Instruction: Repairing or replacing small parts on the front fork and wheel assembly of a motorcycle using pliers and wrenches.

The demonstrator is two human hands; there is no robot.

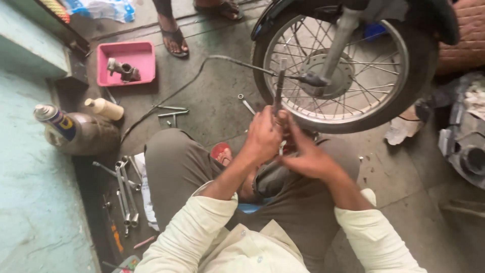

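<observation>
Left hand (263, 135) was what I watched first in the head view: it was curled shut around the lower end of a dark, slim rod (279, 88) that stood nearly upright in front of the wheel (348, 65). My right hand (305, 159) sat just at four o'clock of the left, fingers pinched toward the same spot at the rod's base; whether it gripped the rod or some small part beneath it I could not tell, since the left knuckles hid the contact. The rod's top reached up to the spokes, close to where a cable (222, 59) ran in from ten o'clock to the hub (323, 76).

Judging progress, I took the work as mid-way: the wheel was on the bike, the rod was in hand rather than fitted, and tools lay out unused, so fitting or tightening seemed left to do.

Around me, a row of spanners (126, 189) lay at eight o'clock beside my knee, loose pieces (172, 112) at ten o'clock, and a pink tray (127, 63) with a metal part farther out that way. A spray can (53, 120) and a pale bottle (104, 108) stood at nine o'clock. Another person's sandalled foot (174, 38) stood at eleven o'clock, near the tray. Engine parts (467, 146) crowded three o'clock. The tyre hung close above my hands, leaving them little room.
</observation>
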